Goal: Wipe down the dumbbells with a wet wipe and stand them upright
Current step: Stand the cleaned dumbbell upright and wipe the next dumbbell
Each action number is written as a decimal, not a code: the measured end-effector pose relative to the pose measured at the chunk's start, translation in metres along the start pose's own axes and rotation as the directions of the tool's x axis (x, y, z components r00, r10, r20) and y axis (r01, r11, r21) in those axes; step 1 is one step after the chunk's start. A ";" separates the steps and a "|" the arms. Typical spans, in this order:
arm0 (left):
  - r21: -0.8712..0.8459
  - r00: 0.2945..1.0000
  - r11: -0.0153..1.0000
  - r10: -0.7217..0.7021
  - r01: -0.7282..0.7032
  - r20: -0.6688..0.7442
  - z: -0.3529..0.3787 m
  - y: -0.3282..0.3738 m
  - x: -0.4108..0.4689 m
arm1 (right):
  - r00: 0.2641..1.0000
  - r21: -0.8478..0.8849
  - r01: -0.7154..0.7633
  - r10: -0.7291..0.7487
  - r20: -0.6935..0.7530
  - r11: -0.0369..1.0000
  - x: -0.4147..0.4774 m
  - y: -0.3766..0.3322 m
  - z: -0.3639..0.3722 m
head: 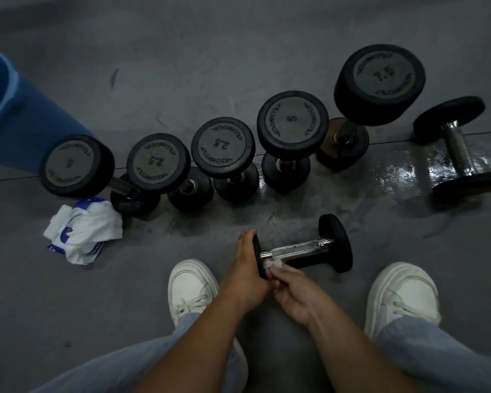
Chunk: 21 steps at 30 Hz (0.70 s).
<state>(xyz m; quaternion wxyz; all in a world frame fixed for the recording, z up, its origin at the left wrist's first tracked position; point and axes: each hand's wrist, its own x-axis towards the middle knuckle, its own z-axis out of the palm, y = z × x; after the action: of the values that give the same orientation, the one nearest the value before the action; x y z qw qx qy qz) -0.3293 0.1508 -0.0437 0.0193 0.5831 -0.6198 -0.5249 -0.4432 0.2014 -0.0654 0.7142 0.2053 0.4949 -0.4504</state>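
While the right grip (292,290) pinches a wet wipe (273,263) against the handle, the left grip (248,265) curls round the near plate of the small dumbbell (304,248), which lies on the floor (182,66). With round plates, it could roll away if that hold slackens. Beyond, five upright dumbbells (223,147) stand in a row. Another dumbbell (457,146) lies on a wet patch (403,171), probably slippery to stand.

The small dumbbell (298,248) has matt black rubbery heads and a shiny chromed metal handle, roughly knurled; the wet wipe (272,263) on it looks like soft white fabric. The floor (182,66) is dull, scuffed grey, glossy at the wet patch (403,168), and the wipe packet (82,231) is crinkled plastic film.
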 end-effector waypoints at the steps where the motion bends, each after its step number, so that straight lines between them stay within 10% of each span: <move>1: 0.003 1.000 1.000 -0.005 0.005 0.000 0.000 0.000 -0.001 | 0.998 -0.097 0.047 -0.052 -0.047 0.994 0.005 0.005 0.002; 4: 0.003 1.000 1.000 -0.012 0.012 -0.001 -0.001 0.002 -0.003 | 0.962 -0.361 0.132 -0.207 -0.176 0.923 0.010 0.012 0.010; 9: 0.008 1.000 1.000 -0.014 0.014 -0.017 0.000 0.004 -0.001 | 0.913 -0.266 0.152 -0.238 -0.333 0.952 0.015 0.005 0.039; 21: -0.028 0.999 0.999 -0.016 0.017 0.034 -0.008 0.011 0.000 | 0.918 -0.221 0.264 -0.315 -0.242 0.939 0.009 0.024 0.025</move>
<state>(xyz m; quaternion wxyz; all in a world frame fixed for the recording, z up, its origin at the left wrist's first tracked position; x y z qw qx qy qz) -0.3317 0.1434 -0.0329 0.0129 0.5790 -0.6076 -0.5435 -0.4090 0.1912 -0.0666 0.5797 0.1231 0.6533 -0.4712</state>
